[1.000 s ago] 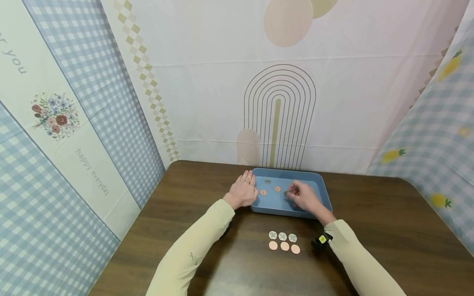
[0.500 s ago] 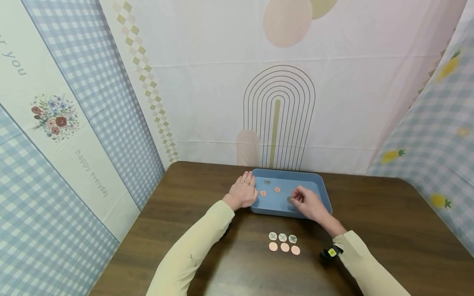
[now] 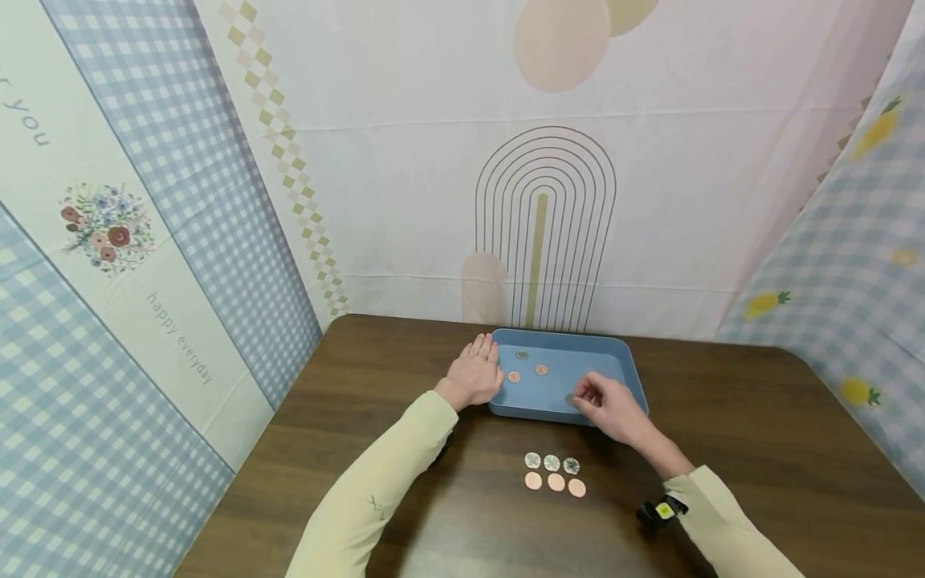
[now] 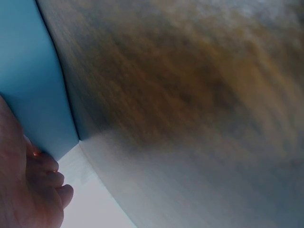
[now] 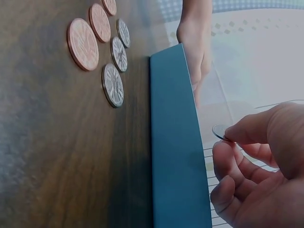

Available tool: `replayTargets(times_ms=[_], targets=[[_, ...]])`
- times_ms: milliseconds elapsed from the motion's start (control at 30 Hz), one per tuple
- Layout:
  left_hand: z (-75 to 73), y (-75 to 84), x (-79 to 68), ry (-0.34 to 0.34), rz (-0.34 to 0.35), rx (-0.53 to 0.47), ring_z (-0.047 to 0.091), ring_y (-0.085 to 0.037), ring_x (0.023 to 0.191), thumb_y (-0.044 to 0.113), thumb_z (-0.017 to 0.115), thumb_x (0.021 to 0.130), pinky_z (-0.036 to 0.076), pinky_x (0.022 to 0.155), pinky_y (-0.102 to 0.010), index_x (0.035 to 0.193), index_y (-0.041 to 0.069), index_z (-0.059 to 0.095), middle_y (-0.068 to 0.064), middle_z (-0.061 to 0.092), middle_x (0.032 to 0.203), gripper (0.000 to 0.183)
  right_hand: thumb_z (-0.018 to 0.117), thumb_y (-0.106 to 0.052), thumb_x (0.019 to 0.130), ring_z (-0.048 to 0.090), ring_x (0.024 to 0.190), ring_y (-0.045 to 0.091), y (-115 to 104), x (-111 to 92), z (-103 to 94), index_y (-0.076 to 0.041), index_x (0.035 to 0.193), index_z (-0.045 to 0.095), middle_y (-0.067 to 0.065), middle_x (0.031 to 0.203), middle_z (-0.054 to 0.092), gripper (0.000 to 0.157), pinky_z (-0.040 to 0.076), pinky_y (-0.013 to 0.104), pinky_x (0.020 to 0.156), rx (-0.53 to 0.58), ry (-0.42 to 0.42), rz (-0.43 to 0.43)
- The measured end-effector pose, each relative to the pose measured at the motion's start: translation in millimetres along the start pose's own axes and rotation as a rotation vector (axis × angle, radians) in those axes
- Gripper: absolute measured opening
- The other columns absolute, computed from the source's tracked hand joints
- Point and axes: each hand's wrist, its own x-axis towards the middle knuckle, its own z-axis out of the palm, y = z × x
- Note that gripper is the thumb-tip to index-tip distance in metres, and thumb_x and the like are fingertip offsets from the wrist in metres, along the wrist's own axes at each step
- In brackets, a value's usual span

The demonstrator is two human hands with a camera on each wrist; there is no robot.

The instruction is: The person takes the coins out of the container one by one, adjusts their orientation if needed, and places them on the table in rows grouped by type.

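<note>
A silver coin (image 5: 218, 131) is pinched between the thumb and index finger of my right hand (image 3: 610, 405), over the near right part of the blue tray (image 3: 535, 413). The right wrist view shows it jutting past the fingertips, the other fingers curled below. My left hand (image 3: 473, 373) rests along the tray's left side, fingers stretched toward the back. In the left wrist view, that hand (image 4: 28, 190) lies against the tray's outer wall. Left of the right hand, two copper coins (image 3: 541, 370) and one silver-coloured coin (image 3: 522, 354) lie on the tray floor.
On the brown wooden table (image 3: 390, 361) in front of the tray lie two rows: three silver coins (image 3: 552, 463) and, nearer, three copper coins (image 3: 556, 482). A printed cloth (image 3: 405, 201) hangs behind the table, with checked cloth (image 3: 188, 120) at the left.
My right hand, pinching the silver coin, has moved right and nearer, from the middle of the tray toward its front wall. The left hand and the other coins stay put.
</note>
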Motion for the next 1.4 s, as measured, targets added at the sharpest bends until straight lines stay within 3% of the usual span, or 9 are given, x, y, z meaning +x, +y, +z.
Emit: replayTargets(times_ms=[433,700,967,1167,1400], targets=[[1.7,-1.1,-1.9,0.010,0.007,-0.004,0.014,-0.027,0.154,0.032,0.025,0.103,0.019,0.125,-0.039,0.155,0.001,0.024,-0.015,0.018,0.164,0.061,0.064,-0.008,0.091,0.056,0.058,0.012,-6.3,-29.1,1.6,-0.009,0.092,0.059,0.004,0.076,0.058,0.005,0.052,0.027,0.052,0.080,-0.097,0.097],[1.3,-1.8,-4.9,-0.001,0.005,0.007,0.013,-0.026,0.154,0.033,0.024,0.102,0.018,0.125,-0.038,0.155,0.002,0.022,-0.013,0.016,0.165,0.062,0.064,-0.009,0.092,0.053,0.053,0.009,-2.7,-42.8,0.6,-0.005,0.091,0.057,0.004,0.073,0.055,0.008,0.051,0.028,0.048,0.130,-0.235,0.031],[1.6,-2.7,-7.7,-0.002,0.010,0.002,0.014,-0.027,0.154,0.032,0.024,0.103,0.019,0.125,-0.039,0.155,0.001,0.023,-0.014,0.017,0.165,0.061,0.059,-0.003,0.089,0.051,0.050,0.005,0.6,-51.2,1.3,-0.010,0.086,0.057,-0.001,0.069,0.054,0.008,0.048,0.026,0.046,0.063,-0.354,0.041],[1.5,-3.0,-9.1,-0.003,0.012,0.000,0.015,-0.027,0.154,0.032,0.024,0.102,0.018,0.125,-0.039,0.155,0.001,0.023,-0.014,0.016,0.165,0.061,0.062,-0.008,0.088,0.050,0.049,0.006,4.2,-53.6,2.3,-0.012,0.081,0.058,-0.005,0.065,0.054,0.009,0.046,0.025,0.044,0.016,-0.445,0.084],[1.8,-2.1,-9.9,0.001,0.022,-0.023,0.014,-0.028,0.154,0.031,0.023,0.103,0.019,0.125,-0.040,0.155,0.000,0.023,-0.014,0.016,0.165,0.061,0.068,-0.016,0.089,0.049,0.047,0.005,8.4,-53.7,0.9,-0.011,0.079,0.057,-0.007,0.060,0.052,0.016,0.041,0.022,0.043,-0.012,-0.461,0.071]])
